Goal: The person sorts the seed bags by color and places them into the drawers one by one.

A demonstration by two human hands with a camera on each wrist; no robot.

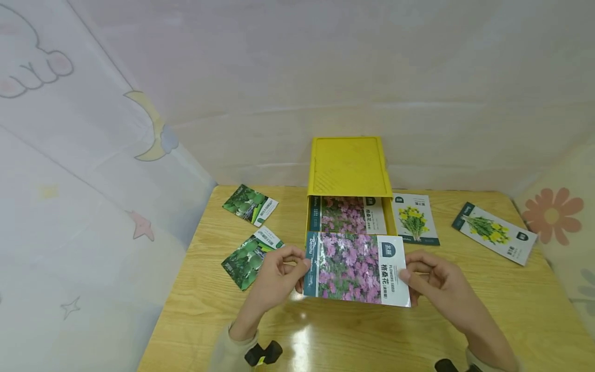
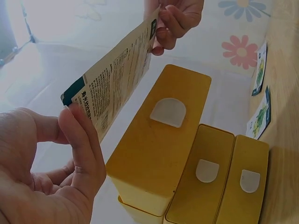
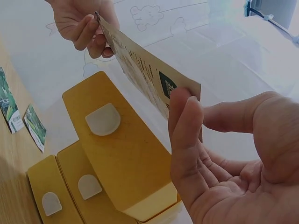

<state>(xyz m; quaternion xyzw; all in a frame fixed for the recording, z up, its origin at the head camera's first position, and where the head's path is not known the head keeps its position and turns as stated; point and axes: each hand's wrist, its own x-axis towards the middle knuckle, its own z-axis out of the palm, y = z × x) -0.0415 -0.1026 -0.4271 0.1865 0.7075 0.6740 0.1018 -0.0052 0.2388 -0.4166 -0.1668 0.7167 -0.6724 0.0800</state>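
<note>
A seed packet point(image 1: 350, 268) with a pink flower picture is held level between both hands. My left hand point(image 1: 279, 276) pinches its left, dark teal end between thumb and fingers. At the white end, my right hand point(image 1: 439, 287) grips the edge the same way. Just beyond the packet stands a small yellow drawer box point(image 1: 348, 165). Its top drawer point(image 2: 163, 140) is pulled out, and the packet overlaps the drawer's front in the head view. Inside lies another pink flower seed packet point(image 1: 344, 217). The printed back of the held packet point(image 2: 112, 79) shows in the left wrist view.
Two green-pictured seed packets point(image 1: 250, 205) lie left of the box. Two yellow-flower packets, one beside the box point(image 1: 413, 219) and one farther right point(image 1: 495, 232), lie on the wooden table point(image 1: 200, 320). Two lower drawers point(image 3: 86, 186) are closed. A patterned cloth wall point(image 1: 279, 77) stands behind.
</note>
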